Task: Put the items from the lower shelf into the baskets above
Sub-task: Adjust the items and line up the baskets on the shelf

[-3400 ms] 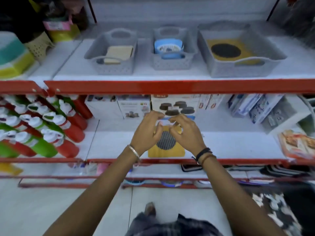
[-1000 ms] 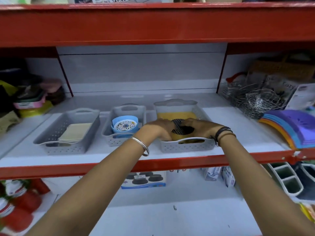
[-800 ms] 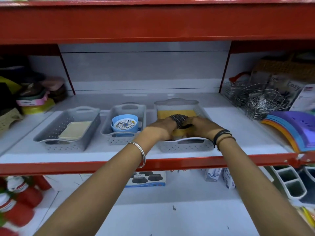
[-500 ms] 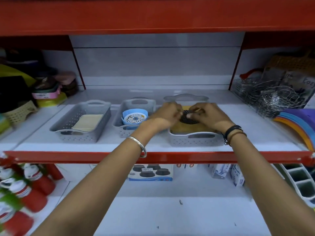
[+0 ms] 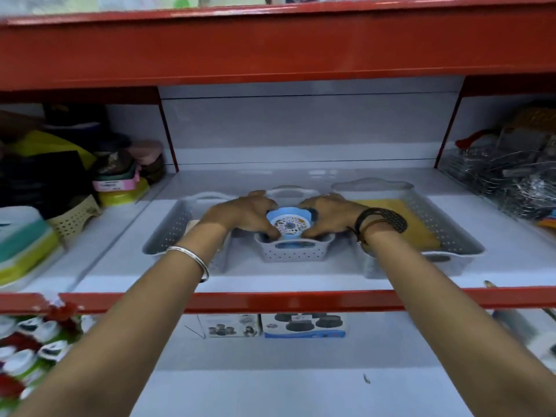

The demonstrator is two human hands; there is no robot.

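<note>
Three grey perforated baskets stand in a row on the upper shelf. In the middle basket (image 5: 293,251) sits a blue round item (image 5: 289,225) with a patterned white face. My left hand (image 5: 247,216) grips its left side and my right hand (image 5: 329,216) grips its right side. The right basket (image 5: 451,236) holds a yellow flat item (image 5: 416,224) with a black mesh disc (image 5: 396,221) on it, partly behind my right wrist. The left basket (image 5: 167,233) is mostly hidden by my left forearm.
Printed boxes (image 5: 304,325) stand at the back of the lower shelf. Red and green bottles (image 5: 27,353) lie at the lower left. Stacked plastic containers (image 5: 120,182) fill the left of the upper shelf, wire baskets (image 5: 508,179) the right. A red shelf edge (image 5: 270,300) runs across.
Both hands left the yellow item with the black disc in the right basket and moved left to the middle basket, closing on the blue round item. The camera view shifted left.
</note>
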